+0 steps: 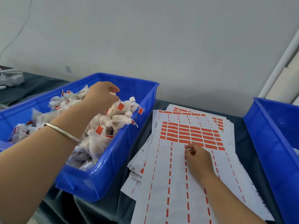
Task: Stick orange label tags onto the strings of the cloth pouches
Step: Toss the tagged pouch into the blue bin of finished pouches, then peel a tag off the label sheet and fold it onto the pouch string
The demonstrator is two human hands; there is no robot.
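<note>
A blue bin (123, 162) on the left is heaped with white cloth pouches (103, 125), many with orange label tags on their strings. My left hand (101, 97) reaches into the heap with curled fingers that grip a pouch near the top. A stack of white label sheets (171, 172) lies to the right of the bin, and rows of orange labels (191, 135) remain on the top sheet. My right hand (198, 156) rests on that sheet, its thumb and fingertips pinched at the edge of the lowest orange row.
A second blue bin (275, 143) stands at the right edge, something white just visible inside it. A dark cloth (103, 210) covers the table. A white wall rises close behind, and grey items with a cable (11, 79) lie at the far left.
</note>
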